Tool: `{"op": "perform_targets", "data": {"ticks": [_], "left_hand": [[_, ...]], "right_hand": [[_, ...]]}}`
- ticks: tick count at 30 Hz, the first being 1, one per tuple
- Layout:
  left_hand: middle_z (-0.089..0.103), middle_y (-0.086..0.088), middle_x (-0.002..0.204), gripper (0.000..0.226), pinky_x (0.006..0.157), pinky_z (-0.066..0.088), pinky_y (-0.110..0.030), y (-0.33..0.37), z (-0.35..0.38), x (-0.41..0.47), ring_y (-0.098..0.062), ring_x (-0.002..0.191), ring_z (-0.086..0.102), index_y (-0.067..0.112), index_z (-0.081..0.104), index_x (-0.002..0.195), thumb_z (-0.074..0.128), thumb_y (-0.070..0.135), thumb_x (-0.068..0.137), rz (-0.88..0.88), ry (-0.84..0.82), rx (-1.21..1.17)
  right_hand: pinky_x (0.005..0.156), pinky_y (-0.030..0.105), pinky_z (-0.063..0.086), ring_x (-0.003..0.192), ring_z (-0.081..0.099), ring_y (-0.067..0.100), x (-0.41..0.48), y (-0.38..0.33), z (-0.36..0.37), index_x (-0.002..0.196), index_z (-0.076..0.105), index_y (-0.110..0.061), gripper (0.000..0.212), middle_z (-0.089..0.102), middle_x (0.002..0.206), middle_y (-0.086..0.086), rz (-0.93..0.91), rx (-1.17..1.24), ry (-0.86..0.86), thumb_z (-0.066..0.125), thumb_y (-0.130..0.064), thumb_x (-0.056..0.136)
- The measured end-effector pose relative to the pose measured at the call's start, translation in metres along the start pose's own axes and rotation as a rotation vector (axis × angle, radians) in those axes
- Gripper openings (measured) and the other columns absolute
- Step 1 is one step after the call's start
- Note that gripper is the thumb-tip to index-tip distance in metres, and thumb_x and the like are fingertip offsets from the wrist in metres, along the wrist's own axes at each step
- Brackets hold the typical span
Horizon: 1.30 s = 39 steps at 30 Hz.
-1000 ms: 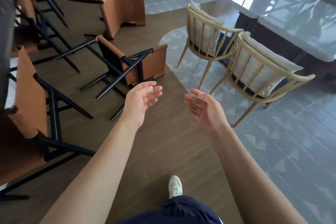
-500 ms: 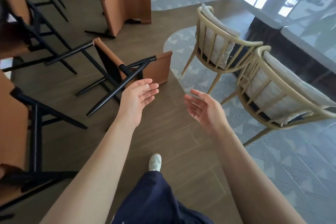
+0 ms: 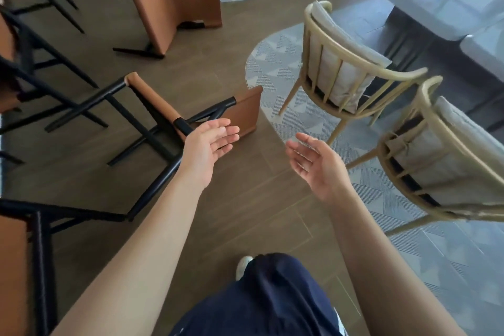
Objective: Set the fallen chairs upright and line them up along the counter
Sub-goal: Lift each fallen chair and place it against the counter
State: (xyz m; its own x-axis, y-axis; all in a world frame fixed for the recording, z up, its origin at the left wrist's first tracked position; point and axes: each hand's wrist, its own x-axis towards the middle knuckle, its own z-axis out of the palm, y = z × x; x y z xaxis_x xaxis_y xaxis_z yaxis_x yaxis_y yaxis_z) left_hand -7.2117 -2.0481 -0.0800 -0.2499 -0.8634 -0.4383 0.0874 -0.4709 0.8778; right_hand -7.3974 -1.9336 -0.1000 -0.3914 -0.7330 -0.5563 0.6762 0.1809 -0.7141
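Fallen chair (image 3: 246, 110): on its side on the floor (image 3: 245, 199), just beyond our left hand (image 3: 208, 146). Right hand (image 3: 311, 165) near; both hands empty, apart, palms facing inward, readied, we judge, to lift it. Second fallen chair (image 3: 174, 8): far left.

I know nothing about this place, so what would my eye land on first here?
The tipped brown chair lying on the wood floor in the middle stands out first, with a second tipped chair beyond it near the top. In front, the left hand and right hand reach out, open and empty. To the right, two pale spindle-back chairs stand upright on the patterned floor.
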Motion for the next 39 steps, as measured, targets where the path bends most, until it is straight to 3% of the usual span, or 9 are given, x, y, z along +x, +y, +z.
{"op": "perform_targets", "data": {"ticks": [10,19,27,39], "left_hand": [[0.075,-0.008,0.098,0.023,0.097,0.052,-0.039,0.021,0.055,0.113,-0.024,0.097,0.071,0.007,0.066,0.111,0.049,0.004,0.095,-0.047,0.074,-0.006],[0.075,-0.01,0.103,0.022,0.096,0.052,-0.037,0.041,0.108,0.215,-0.024,0.1,0.071,0.01,0.065,0.109,0.047,0.005,0.097,-0.038,0.142,-0.074],[0.075,-0.007,0.099,0.021,0.095,0.052,-0.036,0.044,0.117,0.287,-0.022,0.098,0.071,0.012,0.066,0.105,0.048,0.004,0.096,-0.084,0.17,-0.028],[0.076,-0.003,0.095,0.02,0.093,0.053,-0.035,0.042,0.124,0.436,-0.02,0.095,0.072,0.014,0.068,0.1,0.054,0.002,0.093,-0.16,0.081,0.081]], "right_hand": [[0.093,0.037,0.049,0.107,0.068,0.026,0.126,-0.058,0.011,0.112,0.066,-0.01,0.024,0.074,0.107,0.012,0.071,-0.029,0.018,0.049,-0.018,0.098],[0.083,0.034,0.051,0.094,0.071,0.021,0.247,-0.122,0.024,0.109,0.067,-0.011,0.022,0.075,0.102,0.009,0.133,-0.146,-0.051,0.05,-0.019,0.098],[0.087,0.035,0.051,0.101,0.07,0.024,0.323,-0.134,0.043,0.109,0.067,-0.011,0.021,0.074,0.105,0.011,0.184,-0.14,-0.038,0.051,-0.018,0.097],[0.085,0.034,0.052,0.098,0.07,0.023,0.457,-0.13,0.078,0.116,0.066,-0.01,0.026,0.074,0.106,0.01,0.238,-0.127,0.049,0.048,-0.018,0.098]]}}
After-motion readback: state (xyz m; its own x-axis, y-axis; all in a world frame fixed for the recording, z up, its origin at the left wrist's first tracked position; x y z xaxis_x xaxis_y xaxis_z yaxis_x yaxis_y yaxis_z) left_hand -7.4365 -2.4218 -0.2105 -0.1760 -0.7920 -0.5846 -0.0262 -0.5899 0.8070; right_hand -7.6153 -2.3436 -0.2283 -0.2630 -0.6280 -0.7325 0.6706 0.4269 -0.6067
